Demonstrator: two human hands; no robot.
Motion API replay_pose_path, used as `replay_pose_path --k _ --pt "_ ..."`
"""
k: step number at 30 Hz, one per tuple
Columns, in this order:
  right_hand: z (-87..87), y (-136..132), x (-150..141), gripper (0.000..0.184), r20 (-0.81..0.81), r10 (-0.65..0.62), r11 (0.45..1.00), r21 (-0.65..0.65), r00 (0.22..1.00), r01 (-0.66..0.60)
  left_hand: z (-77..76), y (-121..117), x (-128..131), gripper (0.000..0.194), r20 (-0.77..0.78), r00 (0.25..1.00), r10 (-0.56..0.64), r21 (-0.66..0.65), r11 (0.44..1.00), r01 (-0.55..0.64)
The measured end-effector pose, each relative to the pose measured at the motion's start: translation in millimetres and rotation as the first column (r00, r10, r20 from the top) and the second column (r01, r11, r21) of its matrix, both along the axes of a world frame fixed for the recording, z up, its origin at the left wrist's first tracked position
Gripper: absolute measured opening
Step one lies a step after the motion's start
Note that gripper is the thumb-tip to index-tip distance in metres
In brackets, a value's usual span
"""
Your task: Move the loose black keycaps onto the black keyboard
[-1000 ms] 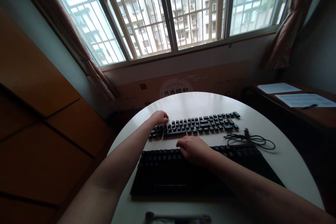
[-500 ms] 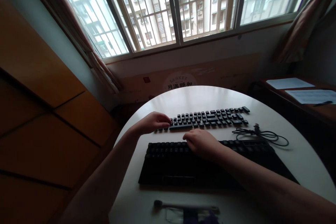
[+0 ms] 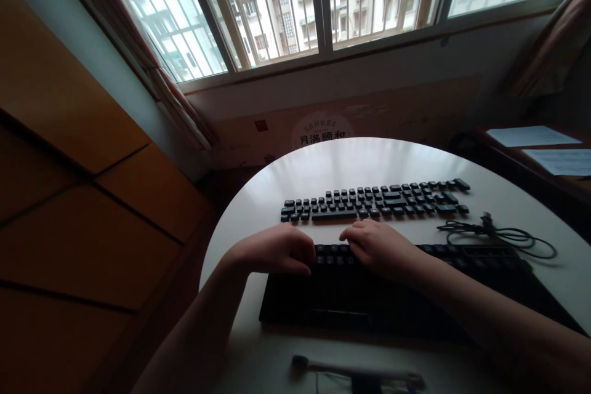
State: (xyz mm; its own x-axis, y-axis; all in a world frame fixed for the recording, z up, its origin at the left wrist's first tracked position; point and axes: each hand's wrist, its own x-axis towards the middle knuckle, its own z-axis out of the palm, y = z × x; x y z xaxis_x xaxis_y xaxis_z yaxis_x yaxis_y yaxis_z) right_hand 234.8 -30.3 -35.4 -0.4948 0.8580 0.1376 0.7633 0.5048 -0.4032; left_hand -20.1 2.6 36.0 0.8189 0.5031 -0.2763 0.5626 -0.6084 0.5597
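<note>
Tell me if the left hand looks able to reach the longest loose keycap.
Probably yes: the longest loose keycap lies just beyond the left hand, with just a strip of white tabletop between them.

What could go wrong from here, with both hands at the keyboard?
Either the left hand or the right hand might knock the loose keycaps, laid in rows just beyond the keyboard, out of order. The right forearm, crossing the keyboard, could bump it. The coiled cable near its far edge might snag a sleeve-less arm reaching over.
</note>
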Motion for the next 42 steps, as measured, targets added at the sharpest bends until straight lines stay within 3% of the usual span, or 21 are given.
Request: replay_pose_path --k 8,15,19,22,25,29,34,39,42 --pt "1.5 0.1 0.8 0.031 0.015 -0.002 1.0 -0.018 1.0 0.002 4.6 -12.3 7.0 0.012 -0.044 0.997 -0.057 0.178 0.982 0.064" --pt "1.8 -0.2 0.5 0.031 0.014 0.004 1.0 -0.015 1.0 -0.004 4.7 -17.4 8.7 0.011 -0.04 0.998 -0.053 0.225 0.972 0.061" --pt "2.0 -1.0 0.6 0.029 0.018 0.007 1.0 0.025 1.0 -0.008 6.0 -19.0 8.6 0.011 -0.017 0.997 -0.077 0.181 0.98 0.079" --pt "4.9 -4.1 -0.7 0.026 0.009 0.011 0.991 0.13 1.0 -0.012 5.3 -15.1 7.6 0.009 0.04 0.998 -0.058 0.116 0.992 0.053" --pt "9.4 -11.0 -4.5 0.022 -0.044 0.022 0.965 0.263 0.999 -0.01 2.6 -8.3 6.8 0.01 0.134 0.989 0.067 0.046 0.996 -0.074" --pt "12.0 -21.7 -11.8 0.017 -0.134 0.105 0.921 0.387 0.985 -0.046 -3.2 -2.2 8.1 0.018 0.254 0.927 0.274 -0.089 0.961 -0.26" --pt "8.4 -26.9 -18.0 0.018 -0.155 0.175 0.897 0.433 0.972 -0.092 -12.3 -3.2 13.9 0.026 0.302 0.893 0.334 -0.287 0.925 -0.249" --pt "6.9 -27.6 -19.9 0.012 -0.166 0.138 0.914 0.402 0.976 -0.061 -13.7 -7.6 20.1 0.027 0.273 0.905 0.325 -0.272 0.929 -0.251" --pt "9.3 -30.2 -20.3 0.011 -0.192 0.089 0.943 0.333 0.977 -0.021 -6.8 -10.4 18.3 0.026 0.258 0.921 0.293 -0.146 0.954 -0.262"
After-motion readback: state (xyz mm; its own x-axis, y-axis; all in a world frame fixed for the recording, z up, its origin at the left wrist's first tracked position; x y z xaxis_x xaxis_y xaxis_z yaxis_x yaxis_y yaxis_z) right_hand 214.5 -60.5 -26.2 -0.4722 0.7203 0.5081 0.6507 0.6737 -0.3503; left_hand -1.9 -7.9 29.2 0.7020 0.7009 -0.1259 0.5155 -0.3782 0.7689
